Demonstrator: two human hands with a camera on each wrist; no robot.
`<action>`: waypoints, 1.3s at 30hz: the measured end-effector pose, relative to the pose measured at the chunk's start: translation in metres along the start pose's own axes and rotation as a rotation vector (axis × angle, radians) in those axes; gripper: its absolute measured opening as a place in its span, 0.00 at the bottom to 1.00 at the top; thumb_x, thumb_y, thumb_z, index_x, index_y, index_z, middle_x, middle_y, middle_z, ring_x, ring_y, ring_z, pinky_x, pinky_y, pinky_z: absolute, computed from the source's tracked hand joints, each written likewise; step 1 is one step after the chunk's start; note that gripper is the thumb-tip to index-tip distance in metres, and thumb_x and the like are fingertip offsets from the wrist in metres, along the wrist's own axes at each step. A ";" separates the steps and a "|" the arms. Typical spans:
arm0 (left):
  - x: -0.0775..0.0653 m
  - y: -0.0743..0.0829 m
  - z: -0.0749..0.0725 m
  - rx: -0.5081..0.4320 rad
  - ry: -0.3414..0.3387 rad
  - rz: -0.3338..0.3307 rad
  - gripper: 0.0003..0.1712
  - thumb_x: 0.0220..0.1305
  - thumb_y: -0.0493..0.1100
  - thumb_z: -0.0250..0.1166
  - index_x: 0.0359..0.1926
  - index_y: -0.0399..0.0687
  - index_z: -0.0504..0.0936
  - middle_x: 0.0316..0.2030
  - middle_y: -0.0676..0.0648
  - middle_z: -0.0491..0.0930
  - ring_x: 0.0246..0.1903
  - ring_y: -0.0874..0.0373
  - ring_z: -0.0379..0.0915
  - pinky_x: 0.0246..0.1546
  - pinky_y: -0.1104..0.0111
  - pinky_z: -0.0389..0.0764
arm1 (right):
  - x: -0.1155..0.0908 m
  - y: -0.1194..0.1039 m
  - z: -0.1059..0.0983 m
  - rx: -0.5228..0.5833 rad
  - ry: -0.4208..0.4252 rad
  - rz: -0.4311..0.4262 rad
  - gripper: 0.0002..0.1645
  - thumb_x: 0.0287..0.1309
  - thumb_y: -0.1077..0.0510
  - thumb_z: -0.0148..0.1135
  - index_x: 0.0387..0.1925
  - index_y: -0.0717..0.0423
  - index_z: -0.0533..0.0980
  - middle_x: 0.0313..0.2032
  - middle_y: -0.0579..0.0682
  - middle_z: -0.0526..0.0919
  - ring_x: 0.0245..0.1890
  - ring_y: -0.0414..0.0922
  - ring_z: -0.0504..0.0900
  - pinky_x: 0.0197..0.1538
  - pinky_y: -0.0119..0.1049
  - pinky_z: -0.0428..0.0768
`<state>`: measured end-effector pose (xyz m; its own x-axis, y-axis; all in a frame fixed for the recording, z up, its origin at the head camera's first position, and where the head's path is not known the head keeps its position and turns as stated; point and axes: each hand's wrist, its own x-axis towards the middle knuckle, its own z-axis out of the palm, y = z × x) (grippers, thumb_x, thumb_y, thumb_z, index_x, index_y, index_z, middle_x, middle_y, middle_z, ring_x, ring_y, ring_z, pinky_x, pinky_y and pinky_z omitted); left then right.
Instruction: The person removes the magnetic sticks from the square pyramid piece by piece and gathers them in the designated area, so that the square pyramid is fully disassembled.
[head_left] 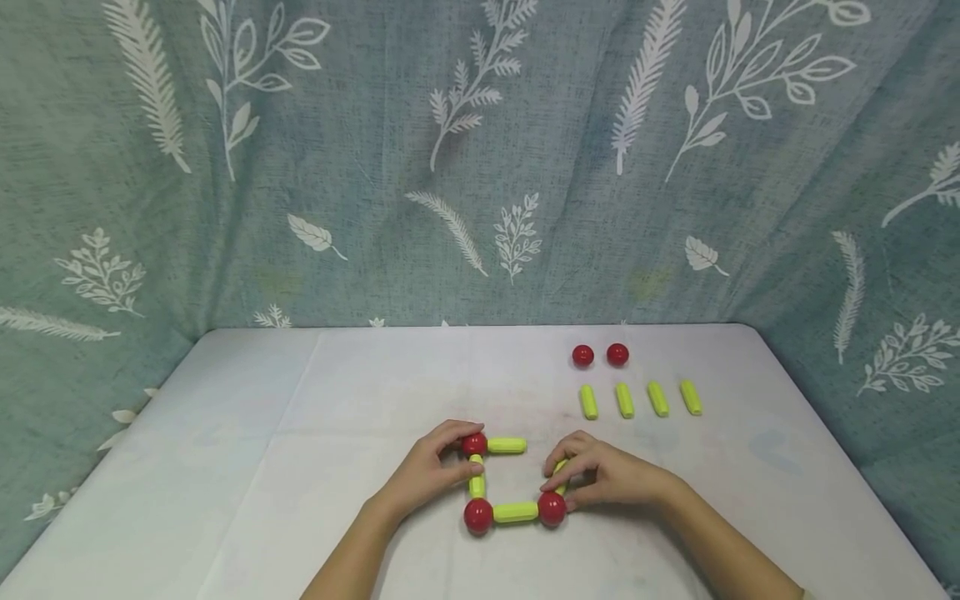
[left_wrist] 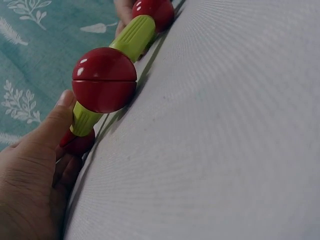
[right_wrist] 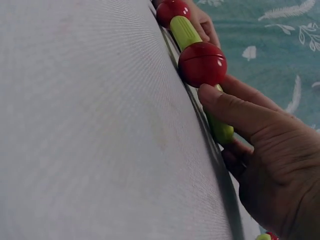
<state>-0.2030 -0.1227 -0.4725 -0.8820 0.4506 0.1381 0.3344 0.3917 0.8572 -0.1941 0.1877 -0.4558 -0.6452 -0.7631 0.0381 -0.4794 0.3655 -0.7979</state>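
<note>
Red balls and yellow-green rods are joined into a partial square frame on the table. My left hand (head_left: 420,468) holds its far left corner, fingers at the red ball (head_left: 474,444) and thumb against the left rod (head_left: 477,485). Another rod (head_left: 507,446) points right from that ball. The near left ball (head_left: 478,517) and near right ball (head_left: 551,509) are linked by the front rod (head_left: 516,512). My right hand (head_left: 618,475) grips the right rod (right_wrist: 220,129) by the near right ball, thumb tip right at the ball; fingers partly hide this rod in the head view.
Two loose red balls (head_left: 600,355) lie at the back right of the white table (head_left: 360,383). In front of them several loose yellow-green rods (head_left: 625,401) form a row. A leaf-patterned blue-green cloth (head_left: 360,167) hangs behind the table and along its sides.
</note>
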 end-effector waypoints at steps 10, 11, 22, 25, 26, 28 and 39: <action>0.001 -0.003 0.000 0.007 0.002 0.026 0.33 0.51 0.54 0.71 0.59 0.54 0.75 0.54 0.58 0.75 0.56 0.60 0.69 0.61 0.64 0.69 | 0.002 0.010 -0.001 0.049 0.035 -0.050 0.16 0.53 0.46 0.66 0.41 0.47 0.84 0.40 0.38 0.82 0.48 0.38 0.70 0.53 0.34 0.72; 0.001 -0.003 0.000 0.007 0.004 0.029 0.33 0.51 0.54 0.71 0.59 0.54 0.75 0.54 0.57 0.75 0.56 0.60 0.69 0.61 0.64 0.69 | 0.002 0.010 -0.001 0.049 0.037 -0.046 0.15 0.53 0.46 0.66 0.41 0.47 0.84 0.39 0.38 0.82 0.48 0.38 0.70 0.53 0.33 0.72; 0.001 -0.002 0.001 -0.037 -0.004 -0.019 0.32 0.51 0.47 0.73 0.59 0.54 0.75 0.55 0.56 0.75 0.57 0.59 0.68 0.62 0.63 0.67 | -0.005 0.013 -0.002 -0.007 0.131 -0.063 0.08 0.55 0.51 0.66 0.36 0.48 0.84 0.39 0.42 0.83 0.44 0.36 0.77 0.51 0.31 0.75; 0.001 -0.002 0.001 -0.042 -0.001 -0.023 0.33 0.51 0.46 0.73 0.59 0.53 0.75 0.55 0.55 0.75 0.58 0.58 0.68 0.63 0.62 0.67 | -0.012 0.009 -0.006 -0.045 0.149 0.005 0.13 0.52 0.50 0.69 0.41 0.46 0.84 0.43 0.40 0.81 0.47 0.36 0.76 0.54 0.31 0.74; 0.001 -0.002 0.001 -0.041 -0.001 -0.024 0.33 0.51 0.46 0.73 0.59 0.54 0.75 0.55 0.55 0.75 0.58 0.58 0.68 0.63 0.62 0.67 | -0.014 0.007 -0.008 -0.054 0.148 0.026 0.14 0.52 0.50 0.69 0.42 0.45 0.83 0.45 0.40 0.80 0.48 0.37 0.75 0.54 0.31 0.74; 0.001 -0.002 0.001 -0.035 -0.002 -0.025 0.33 0.51 0.46 0.73 0.59 0.54 0.75 0.55 0.57 0.75 0.58 0.59 0.67 0.63 0.63 0.67 | -0.019 0.005 -0.011 -0.063 0.136 0.063 0.18 0.50 0.50 0.71 0.46 0.45 0.82 0.48 0.41 0.78 0.50 0.38 0.74 0.56 0.31 0.73; 0.001 -0.002 0.000 0.000 0.003 0.020 0.33 0.51 0.54 0.72 0.59 0.54 0.75 0.54 0.58 0.75 0.56 0.60 0.69 0.61 0.64 0.69 | -0.040 -0.003 -0.020 0.008 -0.004 0.150 0.34 0.49 0.50 0.71 0.60 0.49 0.73 0.63 0.51 0.70 0.59 0.37 0.69 0.55 0.29 0.73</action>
<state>-0.2039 -0.1230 -0.4740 -0.8762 0.4556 0.1571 0.3520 0.3824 0.8543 -0.1789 0.2272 -0.4433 -0.7067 -0.7024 -0.0846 -0.3731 0.4716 -0.7990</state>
